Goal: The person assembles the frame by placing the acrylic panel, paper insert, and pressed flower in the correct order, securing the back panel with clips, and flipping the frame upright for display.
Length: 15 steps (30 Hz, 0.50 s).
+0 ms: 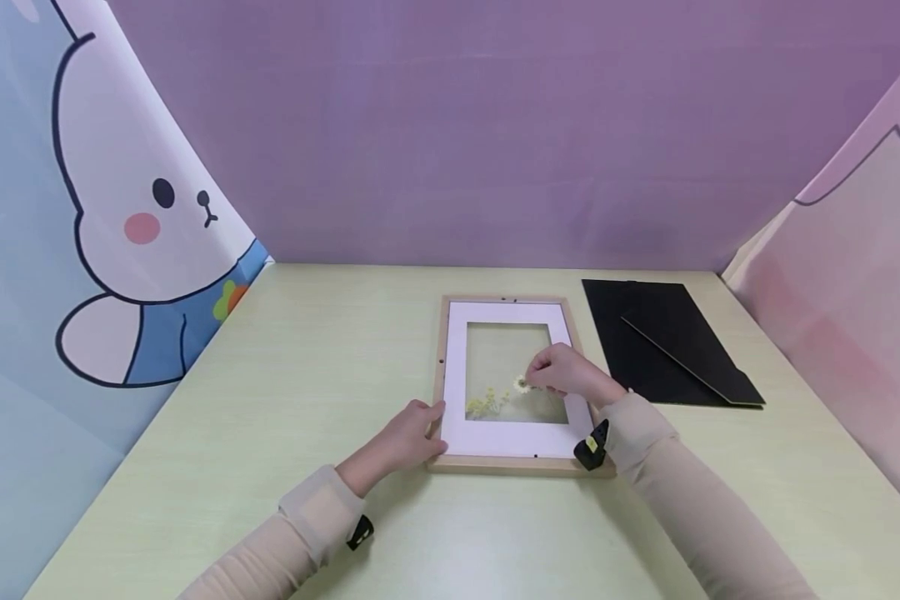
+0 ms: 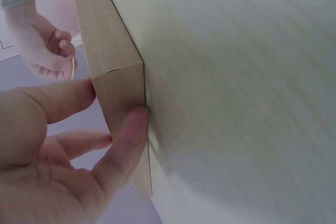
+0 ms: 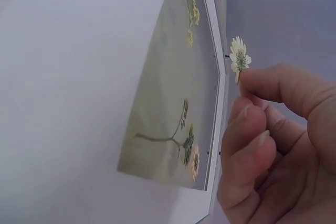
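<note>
A light wooden picture frame (image 1: 525, 465) with a white mat (image 1: 506, 437) lies on the table. My left hand (image 1: 403, 435) grips the frame's left side near the front corner; the left wrist view shows digits on its wooden edge. Over the mat's window, my right hand (image 1: 573, 375) pinches a small dried white daisy (image 3: 240, 56) between thumb and fingers. Inside the window, yellow dried flowers (image 1: 487, 404) stand at the lower left. A branched stem (image 3: 170, 139) with a pale pinkish flower (image 3: 195, 162) shows there in the right wrist view.
Black backing board (image 1: 607, 333) lies right of the frame, its stand flap (image 1: 690, 358) angled across it. Small dark tabs (image 1: 441, 361) stick out along the frame's inner edge. A purple curtain (image 1: 450, 150) closes off the table's back; printed cloth hangs at both sides.
</note>
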Each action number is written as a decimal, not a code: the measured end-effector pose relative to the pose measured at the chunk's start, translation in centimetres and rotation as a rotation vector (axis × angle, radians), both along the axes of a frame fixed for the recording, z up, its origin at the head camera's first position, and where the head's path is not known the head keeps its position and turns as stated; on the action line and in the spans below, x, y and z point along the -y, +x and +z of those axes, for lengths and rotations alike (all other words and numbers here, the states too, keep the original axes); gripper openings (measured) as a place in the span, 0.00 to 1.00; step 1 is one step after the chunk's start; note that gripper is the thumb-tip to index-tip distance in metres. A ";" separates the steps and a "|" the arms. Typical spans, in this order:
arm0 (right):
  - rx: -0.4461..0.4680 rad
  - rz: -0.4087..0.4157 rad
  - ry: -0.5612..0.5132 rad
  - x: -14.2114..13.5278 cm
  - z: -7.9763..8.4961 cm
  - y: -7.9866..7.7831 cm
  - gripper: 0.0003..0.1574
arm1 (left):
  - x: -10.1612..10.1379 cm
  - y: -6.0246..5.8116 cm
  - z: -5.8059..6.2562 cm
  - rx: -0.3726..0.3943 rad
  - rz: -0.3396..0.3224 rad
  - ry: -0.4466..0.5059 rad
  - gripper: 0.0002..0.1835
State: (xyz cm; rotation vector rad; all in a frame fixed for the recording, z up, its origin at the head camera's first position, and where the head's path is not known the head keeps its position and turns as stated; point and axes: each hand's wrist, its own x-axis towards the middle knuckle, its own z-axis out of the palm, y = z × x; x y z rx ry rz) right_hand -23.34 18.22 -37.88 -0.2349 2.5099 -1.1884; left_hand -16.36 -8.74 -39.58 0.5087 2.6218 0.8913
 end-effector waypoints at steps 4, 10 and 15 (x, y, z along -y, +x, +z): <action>0.003 -0.017 -0.007 0.3 -0.1 -0.7 0.07 | 0.1 0.0 0.0 0.002 0.001 0.012 0.35; -0.020 -0.057 -0.009 0.8 -0.2 -1.4 0.07 | 0.1 -0.1 -0.2 0.000 -0.002 0.011 0.35; -0.051 -0.078 -0.021 1.1 -0.6 -1.8 0.08 | 0.1 -0.2 -0.5 -0.010 -0.006 0.005 0.35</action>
